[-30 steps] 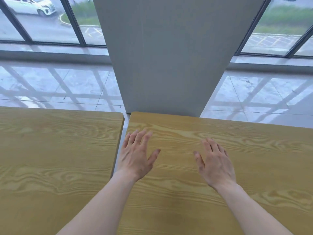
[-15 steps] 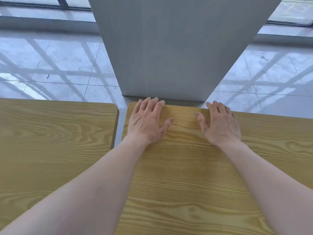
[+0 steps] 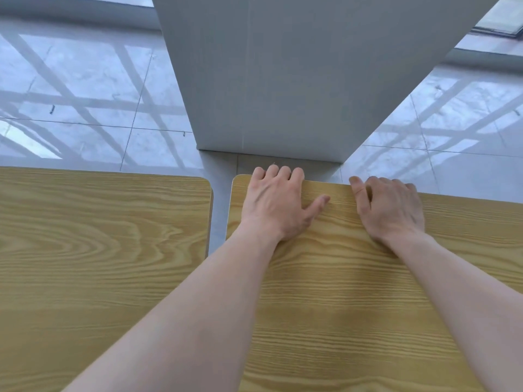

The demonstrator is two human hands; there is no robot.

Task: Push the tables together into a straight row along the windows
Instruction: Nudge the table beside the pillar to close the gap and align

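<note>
Two bare forearms rising from the bottom edge of the frame, the left one from lower left toward centre, the right one along the lower right.

Beneath them, the right table [image 3: 353, 292], a pale wood-grain top filling the lower right and centre. Beside it, across a narrow gap showing grey floor, the left table [image 3: 99, 264], same wood grain, filling the lower left. Not touching; gap running from mid-frame upward between their rounded far corners. Far edges not level in the frame: the right table's far edge slanting down toward the right side.

At the far edge of the right table, near its left corner, the left hand [image 3: 278, 205]: palm flat on the top, thumb splayed out to the right, four fingers [image 3: 273, 172] bent down over the far edge, gripping it. Just right of it, apart from it, the right hand [image 3: 392, 207]: palm on the top, fingers curled over the same far edge, thumb lying forward along the surface, gripping the edge too.

Just beyond the fingertips, a strip of grey floor, then the foot of a broad grey pillar [image 3: 283, 80] filling upper centre. On either side, glossy tiled floor [image 3: 85, 94] with pale window reflections. In the upper right corner, a sliver of window frame [image 3: 501, 24].
</note>
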